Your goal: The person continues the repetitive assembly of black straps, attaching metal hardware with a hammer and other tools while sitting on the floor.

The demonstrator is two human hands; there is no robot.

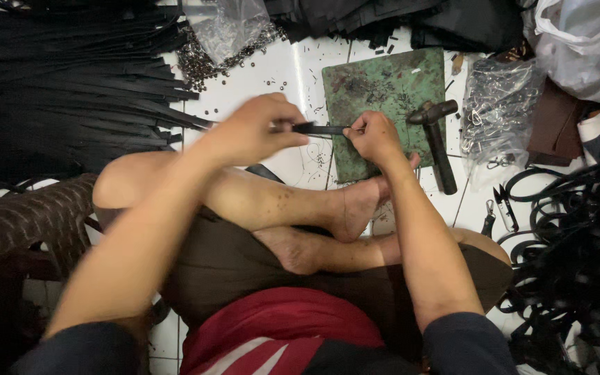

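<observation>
Left of the green pad [383, 90], a big heap of black straps [64, 90] fans across the white tiled floor [293, 69], its ends pointing toward the pad. Right of the pad, a tangle of black loops and cords [578, 236] fills the lower corner, and above that sits a white plastic bag [585, 42]. Nearer the pad on that side lies a clear bag of metal clips [498, 104]. Above and left of the pad, another clear bag [227, 24] spills small metal rivets [199, 62] onto the tiles. The pad itself is a worn, scuffed green slab lying flat in front of the person's crossed bare legs. A hammer [437, 139] rests along the pad's right edge, head on the pad and handle running down over the tiles. At the pad's left edge, the left hand [251, 132] is closed in a pinch around one end of a narrow black strap [321, 129], somewhat blurred. The right hand [373, 135] rests over the pad's lower left part, thumb and fingertips pinched shut on the strap's other end, so the strap spans level between both hands, just above the pad's left border. Small pliers [498, 208] lie on the tiles below and right of the pad.
</observation>
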